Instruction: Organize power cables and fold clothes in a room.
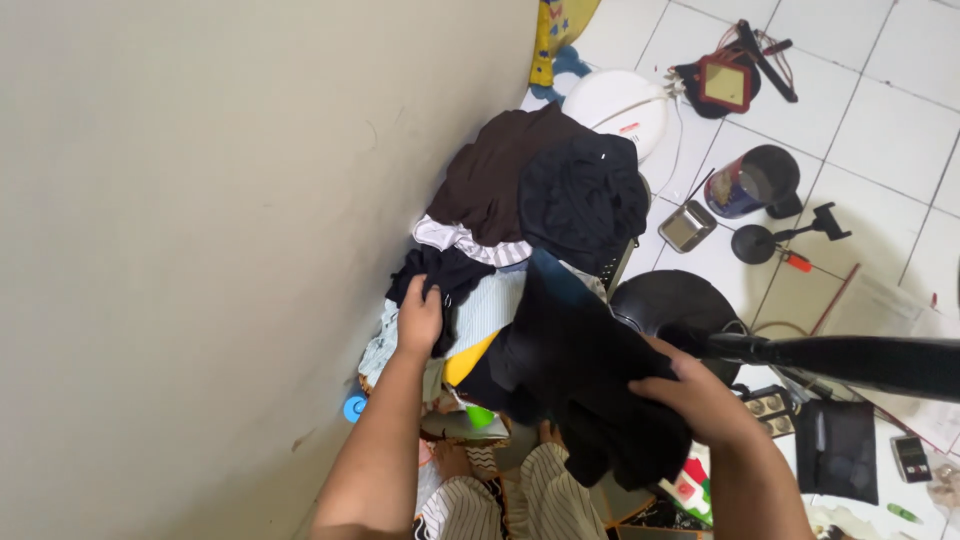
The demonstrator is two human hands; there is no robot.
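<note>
your left hand (pixel 420 318) is curled shut on a dark garment (pixel 440 275) near the top of the clothes pile (pixel 480 300), fingers dug into the fabric close to the wall (pixel 200 250). your right hand (pixel 700 400) lies on the black cloth (pixel 580 380), fingers closed over its right edge and holding it bunched. the black cloth sits between your two arms, lower and nearer to you than the pile, and its long axis runs from the upper left down toward your right wrist. so the right hand has the black cloth, while the left is the one nearer the pile, which lies up and away from you along the wall. a brown garment (pixel 500 170) and another black one (pixel 585 200) top the heap, well beyond the left hand. a black fan base (pixel 670 300) stands just right of the cloth.
</note>
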